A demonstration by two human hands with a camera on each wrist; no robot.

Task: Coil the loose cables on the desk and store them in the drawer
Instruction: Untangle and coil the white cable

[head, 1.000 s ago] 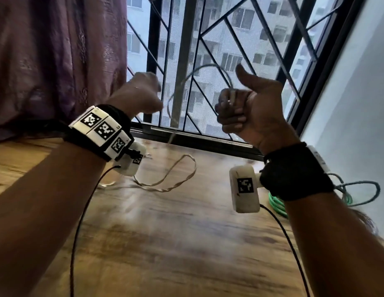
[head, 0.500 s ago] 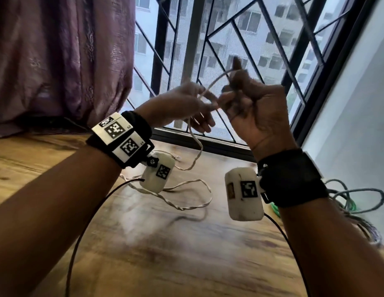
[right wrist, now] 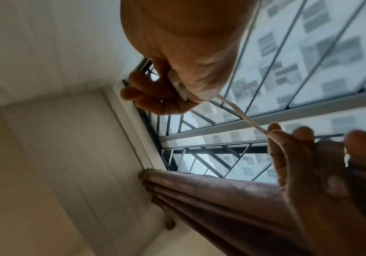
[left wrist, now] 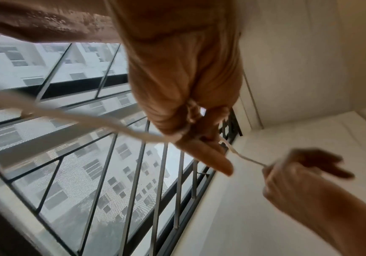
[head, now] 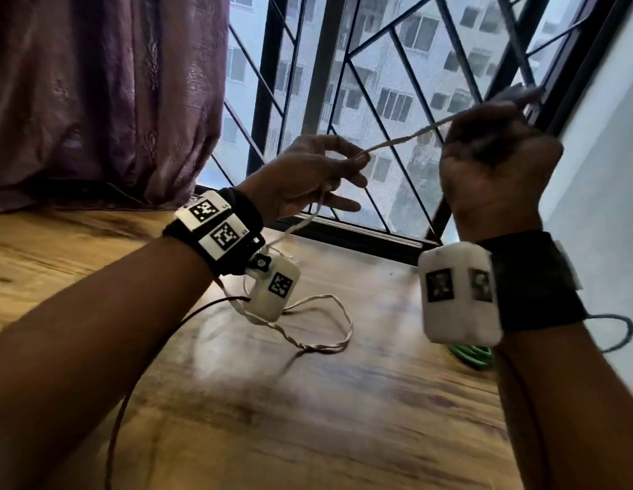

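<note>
Since half a second ago the hands have drawn apart, stretching the white cable (head: 396,141) taut between them. The right hand (head: 492,164), raised to the right, is fisted round one end. The left hand (head: 308,175) pinches it between thumb and forefinger, other fingers loose; the slack loops on the wooden desk (head: 308,401) below, left of a green cable (head: 470,355).

Daylight enters through the window (head: 378,100) beyond both grips, grey and diffuse. Hands and forearms read dark, backlit in the head view. Pale glare sheets across the wooden surface (head: 308,401) below the grips, with a soft shadow under the white cable (head: 322,344) loop. Right hand (head: 495,164) smeared by motion blur. Wrist views soft throughout; window bars bow from wide-angle distortion.
</note>
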